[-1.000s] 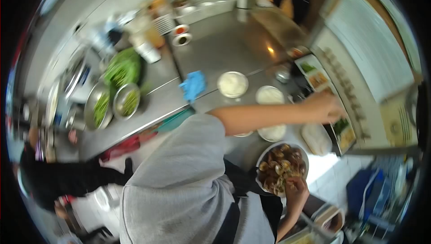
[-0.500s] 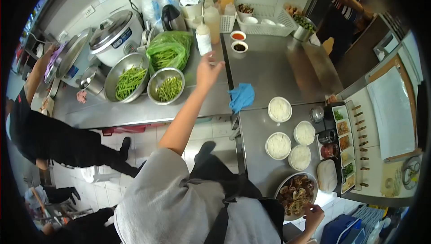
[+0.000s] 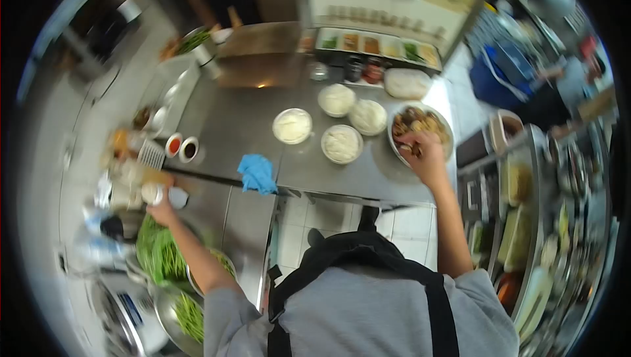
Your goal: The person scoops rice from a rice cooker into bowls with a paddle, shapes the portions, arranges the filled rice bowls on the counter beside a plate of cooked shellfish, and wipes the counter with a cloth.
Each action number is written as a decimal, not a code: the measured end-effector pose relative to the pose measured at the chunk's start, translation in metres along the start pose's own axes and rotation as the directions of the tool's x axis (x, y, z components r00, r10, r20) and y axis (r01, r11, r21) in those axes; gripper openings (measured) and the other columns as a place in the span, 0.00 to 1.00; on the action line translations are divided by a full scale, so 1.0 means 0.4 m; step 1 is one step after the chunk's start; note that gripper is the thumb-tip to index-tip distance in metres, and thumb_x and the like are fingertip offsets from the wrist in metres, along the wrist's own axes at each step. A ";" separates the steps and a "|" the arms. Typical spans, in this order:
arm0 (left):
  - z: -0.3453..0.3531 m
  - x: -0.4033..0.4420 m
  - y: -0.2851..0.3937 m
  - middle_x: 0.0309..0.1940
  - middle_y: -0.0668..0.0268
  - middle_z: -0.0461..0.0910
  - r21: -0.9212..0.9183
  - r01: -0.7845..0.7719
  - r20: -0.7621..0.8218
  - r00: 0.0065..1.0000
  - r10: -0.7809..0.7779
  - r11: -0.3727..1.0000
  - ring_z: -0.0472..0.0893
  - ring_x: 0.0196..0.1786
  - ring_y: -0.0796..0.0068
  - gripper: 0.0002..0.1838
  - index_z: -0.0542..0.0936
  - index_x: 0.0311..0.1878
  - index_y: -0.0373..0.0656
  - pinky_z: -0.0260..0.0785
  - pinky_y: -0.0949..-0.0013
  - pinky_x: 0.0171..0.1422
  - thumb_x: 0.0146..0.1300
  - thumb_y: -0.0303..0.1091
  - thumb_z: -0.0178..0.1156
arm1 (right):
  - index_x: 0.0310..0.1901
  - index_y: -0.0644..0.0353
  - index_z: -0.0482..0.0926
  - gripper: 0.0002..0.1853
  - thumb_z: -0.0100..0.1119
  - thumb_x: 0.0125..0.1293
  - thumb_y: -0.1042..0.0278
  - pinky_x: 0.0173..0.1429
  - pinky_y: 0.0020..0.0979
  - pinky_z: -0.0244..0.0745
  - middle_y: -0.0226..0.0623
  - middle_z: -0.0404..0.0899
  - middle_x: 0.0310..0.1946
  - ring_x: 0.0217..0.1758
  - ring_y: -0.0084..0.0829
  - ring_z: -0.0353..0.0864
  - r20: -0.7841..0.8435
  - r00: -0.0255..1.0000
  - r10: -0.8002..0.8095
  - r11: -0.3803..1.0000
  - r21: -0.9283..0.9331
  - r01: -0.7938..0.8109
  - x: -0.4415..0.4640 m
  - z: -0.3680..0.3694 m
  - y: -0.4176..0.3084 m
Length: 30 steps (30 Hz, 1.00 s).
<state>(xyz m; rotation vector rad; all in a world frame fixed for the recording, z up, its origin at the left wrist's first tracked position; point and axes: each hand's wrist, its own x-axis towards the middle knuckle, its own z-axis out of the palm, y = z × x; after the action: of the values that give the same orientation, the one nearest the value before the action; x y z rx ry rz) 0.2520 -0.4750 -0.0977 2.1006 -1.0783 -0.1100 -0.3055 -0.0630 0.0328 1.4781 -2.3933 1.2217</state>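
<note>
My left hand is at a white squeeze bottle, its fingers closed around the upper part, though motion blurs them. A green plastic bag of green vegetables lies just beside that wrist. On the other side, my right hand reaches over a metal bowl of cooked clams. Its fingers bend down and press together among the shells; what they pinch is hidden. Several white bowls of rice stand left of the clams.
A crumpled blue cloth lies near the counter edge. Two small sauce bowls sit by a white basket. Garnish containers line the back. Shelves stand at right, and another person is beyond.
My view has swung to the right. My left hand has gone from open beside the squeeze bottle to closed around it. My right hand has moved from the bowl's edge in over the clams.
</note>
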 end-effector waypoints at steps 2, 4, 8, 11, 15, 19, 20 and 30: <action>-0.024 -0.020 0.071 0.51 0.51 0.79 -0.095 -0.154 0.045 0.986 0.159 0.983 0.80 0.50 0.51 0.50 0.73 0.54 0.34 0.69 0.56 0.59 0.30 0.58 0.78 | 0.36 0.57 0.81 0.15 0.71 0.44 0.76 0.53 0.39 0.71 0.39 0.80 0.37 0.47 0.43 0.76 -0.010 1.000 -0.030 0.997 0.070 0.030 -0.049 0.019 -0.093; -0.130 -0.155 0.162 0.52 0.52 0.79 -0.244 -0.262 0.110 0.949 0.295 0.934 0.80 0.51 0.54 0.47 0.73 0.55 0.34 0.70 0.58 0.60 0.32 0.52 0.79 | 0.39 0.57 0.81 0.16 0.72 0.45 0.74 0.55 0.39 0.71 0.41 0.79 0.41 0.50 0.43 0.75 0.027 0.999 -0.028 0.988 0.151 0.024 -0.105 0.050 -0.159; -0.262 -0.496 0.363 0.50 0.56 0.79 -0.769 -0.287 0.350 0.559 0.752 0.571 0.79 0.53 0.64 0.38 0.71 0.57 0.35 0.69 0.62 0.62 0.40 0.32 0.76 | 0.55 0.56 0.74 0.30 0.73 0.47 0.69 0.58 0.41 0.70 0.42 0.78 0.47 0.54 0.46 0.74 0.136 0.987 -0.090 0.929 0.368 0.034 -0.165 0.084 -0.279; -0.373 -0.758 0.455 0.48 0.58 0.81 -0.800 -0.234 0.518 0.197 0.832 0.553 0.82 0.50 0.65 0.39 0.71 0.56 0.38 0.73 0.63 0.58 0.39 0.33 0.77 | 0.63 0.58 0.66 0.40 0.75 0.46 0.66 0.61 0.41 0.70 0.45 0.77 0.51 0.57 0.47 0.74 0.071 0.988 -0.134 0.911 0.402 0.095 -0.176 0.118 -0.316; -0.422 -1.013 0.510 0.47 0.55 0.79 -0.946 -0.041 0.324 -0.034 0.945 0.323 0.80 0.52 0.61 0.41 0.67 0.61 0.37 0.73 0.66 0.52 0.47 0.43 0.75 | 0.66 0.63 0.61 0.48 0.77 0.41 0.64 0.61 0.41 0.71 0.50 0.76 0.53 0.58 0.49 0.76 -0.088 0.996 0.034 0.885 0.466 0.011 -0.215 0.114 -0.195; -0.462 -1.088 0.528 0.47 0.53 0.78 -0.926 -0.119 0.371 -0.096 0.924 0.359 0.78 0.52 0.61 0.41 0.66 0.65 0.40 0.72 0.62 0.52 0.52 0.48 0.71 | 0.64 0.62 0.64 0.45 0.76 0.41 0.66 0.54 0.41 0.76 0.51 0.79 0.49 0.52 0.49 0.80 -0.078 0.972 0.221 0.975 -0.016 -0.223 -0.158 -0.108 -0.026; -0.459 -1.101 0.522 0.47 0.53 0.77 -0.925 -0.166 0.364 -0.120 0.924 0.343 0.77 0.53 0.61 0.40 0.66 0.66 0.41 0.72 0.61 0.52 0.54 0.49 0.70 | 0.63 0.58 0.65 0.44 0.76 0.40 0.65 0.52 0.40 0.77 0.51 0.80 0.46 0.49 0.49 0.81 -0.026 0.950 0.310 0.932 -0.186 -0.310 -0.133 -0.168 0.015; -0.434 -1.307 0.330 0.38 0.62 0.82 -0.781 -0.122 0.575 -0.524 0.628 0.613 0.81 0.43 0.71 0.22 0.74 0.59 0.42 0.71 0.67 0.51 0.63 0.39 0.62 | 0.53 0.47 0.78 0.28 0.65 0.45 0.75 0.42 0.39 0.79 0.40 0.83 0.32 0.37 0.41 0.85 0.406 0.884 0.232 0.590 -0.781 0.204 -0.053 -0.376 0.356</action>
<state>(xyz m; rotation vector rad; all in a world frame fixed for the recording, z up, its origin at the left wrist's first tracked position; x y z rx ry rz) -0.1020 -0.0402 -0.0179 0.3448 -2.5590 -1.7859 -0.4541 0.0822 0.0423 1.4717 -2.6127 -0.3846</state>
